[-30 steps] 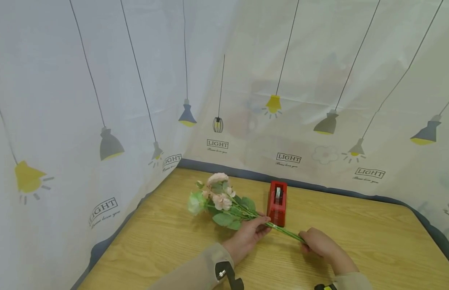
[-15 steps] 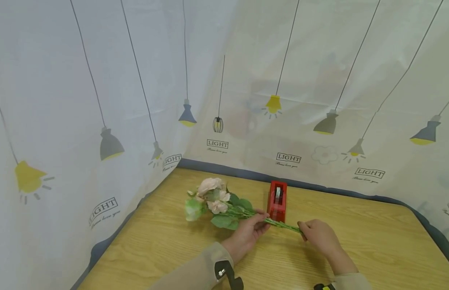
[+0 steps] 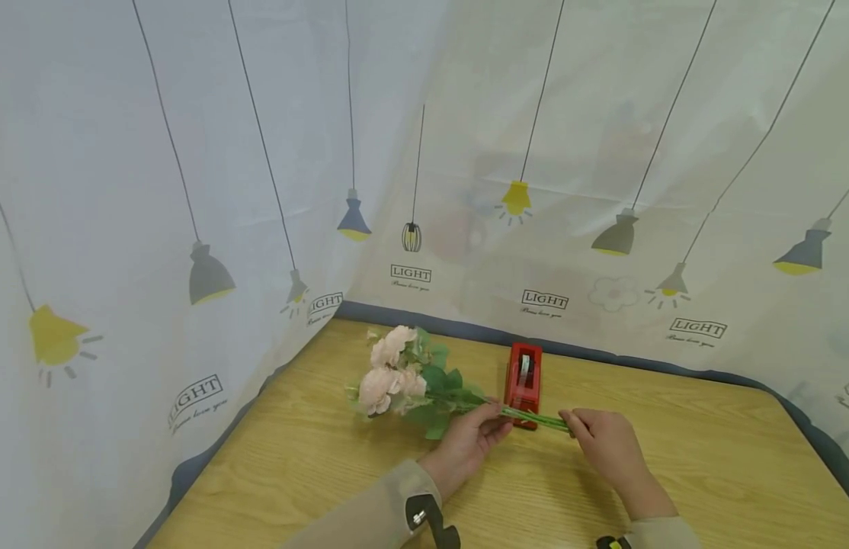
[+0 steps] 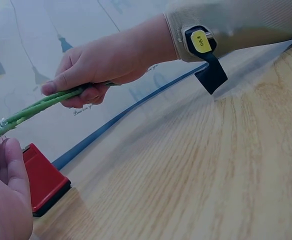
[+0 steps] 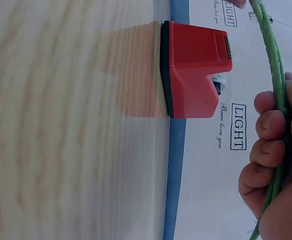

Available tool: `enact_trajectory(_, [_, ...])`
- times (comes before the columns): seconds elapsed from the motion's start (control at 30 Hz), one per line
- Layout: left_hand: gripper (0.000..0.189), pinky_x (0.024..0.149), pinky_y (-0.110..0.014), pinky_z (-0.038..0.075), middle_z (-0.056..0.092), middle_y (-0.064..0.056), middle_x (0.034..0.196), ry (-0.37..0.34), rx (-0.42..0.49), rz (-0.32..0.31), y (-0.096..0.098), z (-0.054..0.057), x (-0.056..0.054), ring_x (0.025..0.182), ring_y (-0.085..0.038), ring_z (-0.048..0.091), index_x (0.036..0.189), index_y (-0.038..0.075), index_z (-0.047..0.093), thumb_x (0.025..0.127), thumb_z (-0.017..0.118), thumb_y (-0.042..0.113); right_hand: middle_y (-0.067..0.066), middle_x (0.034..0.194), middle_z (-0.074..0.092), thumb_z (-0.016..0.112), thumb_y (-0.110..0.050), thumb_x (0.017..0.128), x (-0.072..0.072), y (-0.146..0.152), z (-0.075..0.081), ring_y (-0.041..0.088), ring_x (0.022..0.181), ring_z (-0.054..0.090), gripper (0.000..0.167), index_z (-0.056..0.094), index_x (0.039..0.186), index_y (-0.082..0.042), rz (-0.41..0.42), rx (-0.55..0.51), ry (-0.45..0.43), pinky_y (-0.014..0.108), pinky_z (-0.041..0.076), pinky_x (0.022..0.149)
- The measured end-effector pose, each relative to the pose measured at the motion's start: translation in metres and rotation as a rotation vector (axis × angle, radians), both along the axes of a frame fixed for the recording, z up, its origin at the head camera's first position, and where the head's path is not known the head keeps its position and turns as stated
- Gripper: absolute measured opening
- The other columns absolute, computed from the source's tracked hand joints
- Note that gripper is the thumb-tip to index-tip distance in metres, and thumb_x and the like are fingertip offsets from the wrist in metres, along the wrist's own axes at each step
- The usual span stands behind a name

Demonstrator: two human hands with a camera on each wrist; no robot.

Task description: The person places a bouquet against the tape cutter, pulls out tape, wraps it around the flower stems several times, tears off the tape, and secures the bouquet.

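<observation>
A bunch of flowers with pale pink blooms (image 3: 386, 381) and green leaves lies across both hands in the head view, blooms to the left. My left hand (image 3: 466, 446) holds its green stems between thumb and fingers, just below the leaves. Farther along, my right hand (image 3: 606, 446) grips the stem ends. The right wrist view shows its fingers (image 5: 268, 150) curled round the stems (image 5: 273, 55). A shiny clear patch shows on the stems (image 4: 33, 111) close to the left fingertips in the left wrist view. Right behind the stems stands a red tape dispenser (image 3: 525, 374) with a roll in it.
The wooden table (image 3: 706, 450) reaches back to a pale curtain (image 3: 466, 152) printed with hanging lamps, along its left and far sides. A dark blue strip (image 3: 424, 320) runs along the table's far edge. Wrist straps (image 4: 201, 42) sit on both sleeves.
The bunch has turned about its stems: the pink blooms now face front and the pale green flower is out of sight. My right hand has risen slightly with the stem ends; the left stays put.
</observation>
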State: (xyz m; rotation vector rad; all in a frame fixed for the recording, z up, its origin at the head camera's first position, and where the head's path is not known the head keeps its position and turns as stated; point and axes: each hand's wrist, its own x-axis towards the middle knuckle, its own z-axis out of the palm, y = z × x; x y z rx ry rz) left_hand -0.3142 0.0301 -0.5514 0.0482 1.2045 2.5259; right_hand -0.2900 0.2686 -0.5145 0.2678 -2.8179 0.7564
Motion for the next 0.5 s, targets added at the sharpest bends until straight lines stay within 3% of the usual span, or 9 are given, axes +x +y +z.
enact_trajectory(0.23, [0.011, 0.086, -0.02, 0.063, 0.073, -0.002, 0.095, -0.044, 0.014, -0.003, 0.0021, -0.001, 0.0017, 0.091, -0.012, 0.073, 0.094, 0.013, 0.071, 0.103, 0.065, 0.01, -0.013, 0.057, 0.043, 0.069, -0.022, 0.104, 0.0014, 0.0036, -0.0044, 0.001, 0.052, 0.03, 0.035, 0.066, 0.07, -0.017, 0.039, 0.0, 0.184, 0.021, 0.031, 0.055])
enact_trajectory(0.5, [0.007, 0.087, -0.021, 0.063, 0.072, -0.004, 0.095, -0.106, 0.047, 0.012, 0.0059, -0.0016, 0.0011, 0.091, -0.013, 0.072, 0.1, 0.011, 0.069, 0.104, 0.068, 0.017, -0.015, 0.063, 0.054, 0.085, -0.013, 0.086, 0.0001, 0.0076, -0.0098, -0.007, 0.056, 0.037, 0.021, 0.069, 0.073, -0.018, 0.103, 0.091, 0.483, 0.02, 0.038, 0.051])
